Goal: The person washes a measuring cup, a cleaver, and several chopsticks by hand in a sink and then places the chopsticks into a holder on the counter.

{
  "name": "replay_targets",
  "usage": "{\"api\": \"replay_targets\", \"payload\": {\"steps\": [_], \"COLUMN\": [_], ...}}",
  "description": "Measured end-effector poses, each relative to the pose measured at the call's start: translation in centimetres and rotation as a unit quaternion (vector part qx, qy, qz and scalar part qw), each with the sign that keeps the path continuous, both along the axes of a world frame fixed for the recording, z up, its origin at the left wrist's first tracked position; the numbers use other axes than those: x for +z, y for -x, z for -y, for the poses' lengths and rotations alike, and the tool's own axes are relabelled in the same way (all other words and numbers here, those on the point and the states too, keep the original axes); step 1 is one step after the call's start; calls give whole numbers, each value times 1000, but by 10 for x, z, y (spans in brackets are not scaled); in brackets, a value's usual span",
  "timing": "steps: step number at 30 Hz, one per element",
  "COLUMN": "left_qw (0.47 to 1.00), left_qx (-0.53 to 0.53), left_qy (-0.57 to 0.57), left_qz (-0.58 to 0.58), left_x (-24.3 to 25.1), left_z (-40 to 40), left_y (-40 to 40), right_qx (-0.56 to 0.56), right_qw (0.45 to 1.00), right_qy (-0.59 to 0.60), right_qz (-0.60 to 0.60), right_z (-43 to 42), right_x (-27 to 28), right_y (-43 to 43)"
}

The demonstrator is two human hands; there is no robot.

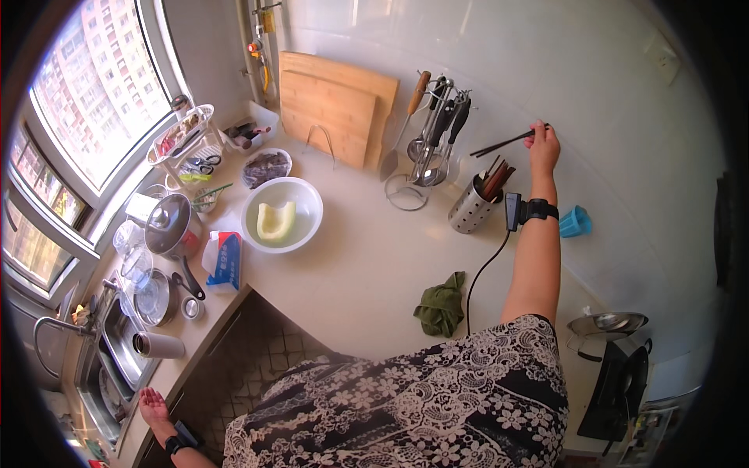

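Observation:
My right hand (544, 149) is raised near the tiled wall and grips a pair of black chopsticks (502, 144). Just below the chopsticks, a perforated metal utensil holder (468, 209) holds several brown chopsticks (496, 180). By the counter's edge at the sink, my left hand (154, 408) has its palm up and holds nothing. A white bowl (313, 219) on the counter contains a pale green piece of melon (275, 231), hollowed along its middle. Behind that bowl sits a smaller bowl of dark food (267, 168).
Cutting boards (327, 111) lean against the wall beside a rack of hanging ladles and spatulas (436, 123). A green cloth (442, 307) lies near my body. Left are a lidded saucepan (172, 228), a tissue pack (225, 260), a tumbler (161, 345) and a steel sink (126, 345).

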State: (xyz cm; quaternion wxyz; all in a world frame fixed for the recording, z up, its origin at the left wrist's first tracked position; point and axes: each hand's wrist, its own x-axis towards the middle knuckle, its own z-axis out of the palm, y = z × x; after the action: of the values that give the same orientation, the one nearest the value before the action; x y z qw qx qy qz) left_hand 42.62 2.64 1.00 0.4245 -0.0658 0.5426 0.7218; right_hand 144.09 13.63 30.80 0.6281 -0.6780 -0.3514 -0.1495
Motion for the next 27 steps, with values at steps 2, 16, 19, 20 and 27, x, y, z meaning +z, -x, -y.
{"api": "replay_targets", "payload": {"steps": [2, 16, 19, 20, 27], "left_qw": [1000, 1000, 1000, 999, 999], "left_qx": [-5, -9, -26, -29, -30], "left_qy": [1, 23, 15, 14, 17], "left_qz": [-3, -6, -6, -6, -2], "left_x": [-2, -1, -9, -11, -5], "left_z": [-1, -2, -3, -4, -5], "left_y": [1, -10, -3, -2, -20], "right_qx": [148, 191, 234, 234, 308], "right_qw": [983, 949, 942, 941, 909], "right_qy": [15, 29, 3, 3, 19], "right_qz": [-103, -250, -242, -243, -279], "right_z": [-8, 5, -5, -6, 6], "right_x": [-15, -84, -96, -98, -80], "right_y": [-19, -27, -34, -37, -20]}}
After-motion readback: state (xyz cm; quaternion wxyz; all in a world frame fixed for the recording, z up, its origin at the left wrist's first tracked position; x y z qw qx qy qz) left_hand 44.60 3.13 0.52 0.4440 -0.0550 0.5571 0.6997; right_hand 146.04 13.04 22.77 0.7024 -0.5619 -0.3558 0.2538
